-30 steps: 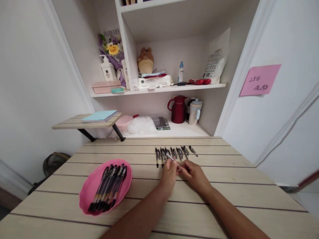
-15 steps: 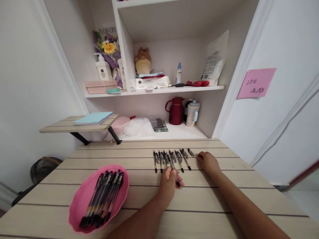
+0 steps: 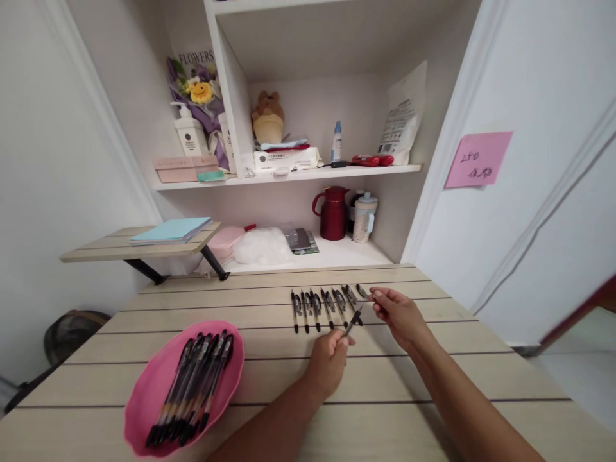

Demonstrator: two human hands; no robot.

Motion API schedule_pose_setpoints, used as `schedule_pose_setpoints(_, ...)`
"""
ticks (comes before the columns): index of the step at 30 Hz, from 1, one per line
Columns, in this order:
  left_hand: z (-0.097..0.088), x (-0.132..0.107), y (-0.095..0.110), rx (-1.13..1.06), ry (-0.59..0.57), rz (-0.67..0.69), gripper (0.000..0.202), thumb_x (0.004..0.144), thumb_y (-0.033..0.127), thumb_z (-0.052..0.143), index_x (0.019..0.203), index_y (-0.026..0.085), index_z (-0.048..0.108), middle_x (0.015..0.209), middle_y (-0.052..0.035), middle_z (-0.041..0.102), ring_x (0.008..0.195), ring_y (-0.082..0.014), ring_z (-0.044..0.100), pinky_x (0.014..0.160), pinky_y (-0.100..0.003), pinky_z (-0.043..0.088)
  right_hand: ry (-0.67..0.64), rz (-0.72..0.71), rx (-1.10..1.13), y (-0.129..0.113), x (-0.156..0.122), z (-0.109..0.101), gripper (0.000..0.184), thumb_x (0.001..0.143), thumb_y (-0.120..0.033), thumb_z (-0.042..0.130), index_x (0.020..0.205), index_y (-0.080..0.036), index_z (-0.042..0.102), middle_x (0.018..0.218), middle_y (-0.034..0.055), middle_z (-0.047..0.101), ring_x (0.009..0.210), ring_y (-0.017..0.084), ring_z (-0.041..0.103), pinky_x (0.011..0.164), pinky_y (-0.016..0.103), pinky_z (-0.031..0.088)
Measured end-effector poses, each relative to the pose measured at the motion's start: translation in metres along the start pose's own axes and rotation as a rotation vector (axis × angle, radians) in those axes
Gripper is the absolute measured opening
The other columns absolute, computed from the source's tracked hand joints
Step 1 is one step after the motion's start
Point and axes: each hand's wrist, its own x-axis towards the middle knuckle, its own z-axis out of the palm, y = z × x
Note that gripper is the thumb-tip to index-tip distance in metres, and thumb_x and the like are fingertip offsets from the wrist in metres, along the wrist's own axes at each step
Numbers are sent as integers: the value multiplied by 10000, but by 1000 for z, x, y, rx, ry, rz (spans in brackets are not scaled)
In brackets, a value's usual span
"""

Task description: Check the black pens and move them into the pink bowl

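Observation:
A slim pen (image 3: 353,322) with a dark end is pinched in my left hand (image 3: 331,359), slanting up and to the right above the table. My right hand (image 3: 392,309) is closed at the fingertips on a black pen cap (image 3: 361,291) at the right end of the row. Left of it, several uncapped pens (image 3: 305,312) lie side by side, with dark caps (image 3: 316,304) between them. A pink scalloped bowl (image 3: 139,391) at the left holds several capped black pens (image 3: 195,385).
The slatted wooden table (image 3: 283,410) meets a white shelf unit (image 3: 289,176) at the back. A raised wooden stand (image 3: 86,252) with blue paper (image 3: 171,230) is at the left. A red jug (image 3: 333,215) and a pale cup (image 3: 364,219) stand on the lower shelf.
My left hand has drawn its pen off the row and turned it to point up and right. The right fingers now meet the cap's near end. The view has shifted slightly.

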Motion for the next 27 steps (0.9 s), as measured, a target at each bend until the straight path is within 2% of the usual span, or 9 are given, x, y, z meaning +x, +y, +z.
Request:
schedule_pose_setpoints(3, 0, 0, -2, 7, -17, -11, 296, 814, 336, 369, 832, 136, 587, 507, 43, 399, 484, -93, 370, 495, -217, 273, -94, 86, 329, -13, -10, 4, 339, 611, -437, 685, 812, -174, 612, 744, 43, 650, 468, 70, 460, 411, 202, 324)
schedule_pose_setpoints(5, 0, 1, -4, 1, -22, -17, 305, 810, 353, 380, 842, 139, 595, 510, 40, 403, 490, -100, 376, 498, -220, 272, -124, 107, 417, -19, -14, 4, 329, 585, -421, 716, 772, -169, 615, 722, 32, 640, 454, 59, 431, 395, 196, 288)
schedule_pose_setpoints(13, 0, 1, -1, -31, -18, -13, 306, 806, 365, 398, 856, 141, 601, 503, 41, 398, 486, -103, 373, 496, -218, 276, -159, 34, 315, -24, -19, 4, 341, 597, -450, 699, 753, -156, 621, 683, 30, 596, 470, 71, 403, 404, 209, 264)
schedule_pose_setpoints(20, 1, 2, -2, -26, -2, -27, 288, 809, 330, 383, 850, 131, 587, 498, 47, 381, 472, -97, 348, 480, -215, 267, -216, 35, 287, -23, -21, 7, 290, 625, -419, 692, 742, -162, 623, 573, -23, 521, 467, 67, 412, 425, 200, 271)
schedule_pose_setpoints(27, 0, 2, -5, -36, -7, -17, 287, 802, 351, 401, 839, 142, 593, 511, 41, 403, 488, -100, 371, 500, -216, 281, -216, 35, 247, -28, -24, 6, 315, 602, -444, 696, 717, -163, 616, 567, -17, 540, 465, 76, 413, 427, 211, 284)
